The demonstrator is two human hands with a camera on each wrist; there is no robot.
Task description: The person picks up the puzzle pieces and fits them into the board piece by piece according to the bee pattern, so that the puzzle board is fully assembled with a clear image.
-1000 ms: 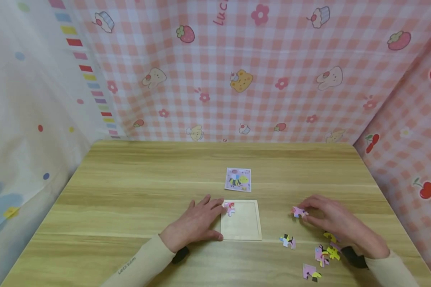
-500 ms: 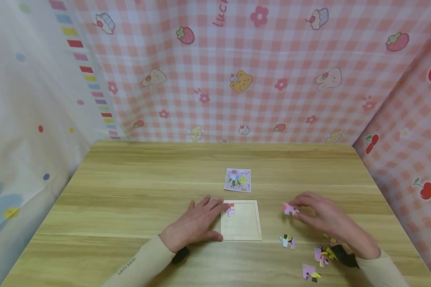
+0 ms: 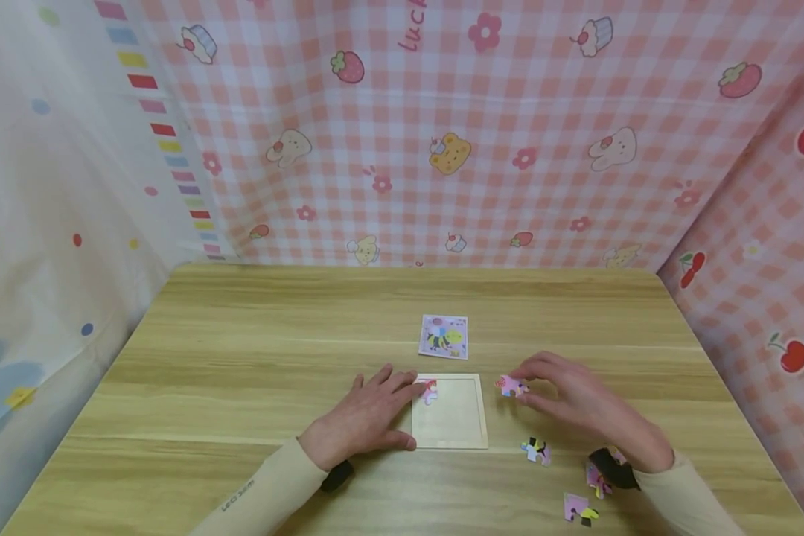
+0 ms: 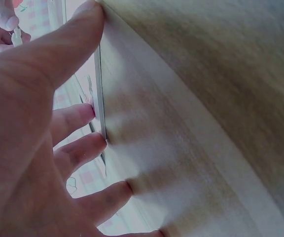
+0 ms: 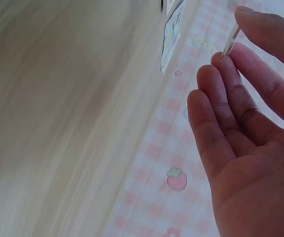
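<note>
Pink puzzle piece [image 3: 511, 385] pinched in the right grip [image 3: 569, 391], just right of the wooden tray [image 3: 454, 417] on the counter [image 3: 241, 335]. Spread wide at the tray's left edge, left grip [image 3: 368, 413]. Behind the tray, a bee picture card [image 3: 444, 337].

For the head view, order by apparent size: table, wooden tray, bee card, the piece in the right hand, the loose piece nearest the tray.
1. Table
2. Wooden tray
3. Bee card
4. Held piece and loose piece: too alike to rank; the right hand partly covers the former.
</note>
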